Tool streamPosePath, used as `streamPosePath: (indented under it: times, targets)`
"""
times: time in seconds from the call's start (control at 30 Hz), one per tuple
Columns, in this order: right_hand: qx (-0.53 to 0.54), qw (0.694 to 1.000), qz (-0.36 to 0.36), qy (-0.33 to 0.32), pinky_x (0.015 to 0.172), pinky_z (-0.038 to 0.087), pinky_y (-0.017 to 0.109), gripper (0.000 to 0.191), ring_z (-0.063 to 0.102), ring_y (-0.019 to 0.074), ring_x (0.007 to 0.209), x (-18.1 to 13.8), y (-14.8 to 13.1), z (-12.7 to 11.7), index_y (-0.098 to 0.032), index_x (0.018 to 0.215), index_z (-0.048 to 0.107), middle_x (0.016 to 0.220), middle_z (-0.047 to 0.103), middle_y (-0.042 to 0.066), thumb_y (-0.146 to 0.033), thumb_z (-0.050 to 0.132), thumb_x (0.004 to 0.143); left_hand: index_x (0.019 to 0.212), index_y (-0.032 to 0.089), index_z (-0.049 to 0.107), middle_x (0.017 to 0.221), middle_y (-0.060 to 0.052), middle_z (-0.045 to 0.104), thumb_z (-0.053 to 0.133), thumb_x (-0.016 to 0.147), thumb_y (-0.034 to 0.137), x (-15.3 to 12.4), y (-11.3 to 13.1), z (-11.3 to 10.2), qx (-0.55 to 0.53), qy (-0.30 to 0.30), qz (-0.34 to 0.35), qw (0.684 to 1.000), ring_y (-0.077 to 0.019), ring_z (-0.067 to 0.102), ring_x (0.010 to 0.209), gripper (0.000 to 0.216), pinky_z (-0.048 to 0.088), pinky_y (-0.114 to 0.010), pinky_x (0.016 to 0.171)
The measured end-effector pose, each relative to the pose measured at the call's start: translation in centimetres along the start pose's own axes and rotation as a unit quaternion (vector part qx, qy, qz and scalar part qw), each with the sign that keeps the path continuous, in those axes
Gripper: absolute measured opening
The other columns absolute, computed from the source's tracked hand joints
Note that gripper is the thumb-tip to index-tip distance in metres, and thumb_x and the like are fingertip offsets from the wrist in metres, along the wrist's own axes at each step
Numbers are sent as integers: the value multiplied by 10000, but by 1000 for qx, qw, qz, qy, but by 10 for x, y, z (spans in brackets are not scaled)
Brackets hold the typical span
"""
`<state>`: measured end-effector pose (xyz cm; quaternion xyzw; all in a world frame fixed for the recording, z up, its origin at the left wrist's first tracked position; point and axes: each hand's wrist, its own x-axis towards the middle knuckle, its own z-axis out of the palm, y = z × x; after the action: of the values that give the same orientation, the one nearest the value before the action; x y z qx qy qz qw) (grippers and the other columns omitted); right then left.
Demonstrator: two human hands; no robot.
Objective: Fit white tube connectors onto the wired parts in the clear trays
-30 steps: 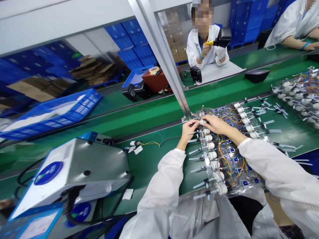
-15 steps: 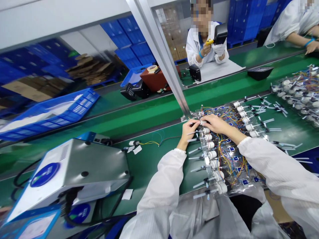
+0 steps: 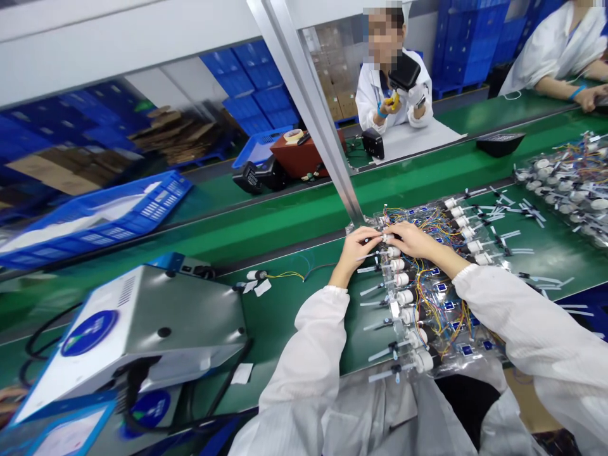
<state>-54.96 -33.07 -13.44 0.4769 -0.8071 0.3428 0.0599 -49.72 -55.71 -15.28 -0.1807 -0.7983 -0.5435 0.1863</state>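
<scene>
My left hand (image 3: 357, 249) and my right hand (image 3: 414, 239) meet over the far end of a clear plastic sheet (image 3: 468, 345) that carries a row of small white-capped motors (image 3: 405, 296) with coloured wires. Both hands pinch the same small white motor part (image 3: 386, 239) at the top of the row, fingers curled around it. White sleeves cover both my forearms. More motors with white tubes (image 3: 468, 231) lie in a second row to the right.
A grey machine with a blue round label (image 3: 142, 326) sits at the left on the green bench (image 3: 289, 304). A loose motor with wires (image 3: 259, 275) lies beside it. An aluminium post (image 3: 313, 120) rises behind. Across the belt a person handles a black device (image 3: 405, 69). Another motor pile (image 3: 567, 183) lies far right.
My hands stay on the same motor part, barely shifting. The person opposite has lifted and tilted the black device.
</scene>
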Motion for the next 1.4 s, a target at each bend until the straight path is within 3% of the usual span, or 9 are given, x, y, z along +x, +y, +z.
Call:
streamPosePath:
  times: [0.2,0.57,0.93,1.17,1.4]
  targets:
    - [4,1000,-5,2,1041,499,466,287,682,280,1134,-1,0,0,-174,1254,689,1183,756,123,-297,598,1011,984,224,831,956,-84,792,769,887,380,1,8,0,22,5,-15,1000,-211,723,879,194,560,-367,845]
    - [9,1000,-7,3,1032,498,444,287,677,269,1126,-2,-1,-1,-172,1260,696,1189,754,126,-263,599,1005,905,211,832,893,-72,791,786,864,344,-1,0,8,12,31,-29,999,-193,704,819,146,536,-335,793]
    - [-1,1000,-1,31,995,496,449,258,677,270,1048,-1,2,0,-179,1215,713,1098,758,115,-232,643,972,980,203,825,908,-73,756,753,896,329,2,1,14,47,27,7,999,-175,690,841,167,542,-310,795]
    - [-23,999,-7,35,1008,489,453,263,666,273,1062,-2,1,1,-158,1224,688,1108,743,127,-234,643,977,1011,173,808,977,-99,790,832,811,383,2,0,4,8,24,-87,996,-214,733,901,291,569,-337,858]
    - [-23,999,-8,33,998,495,462,256,662,276,1047,-2,1,1,-157,1214,696,1088,740,128,-235,648,976,1021,172,820,1011,-108,809,837,795,389,3,3,3,3,23,-116,993,-244,756,933,314,587,-373,898]
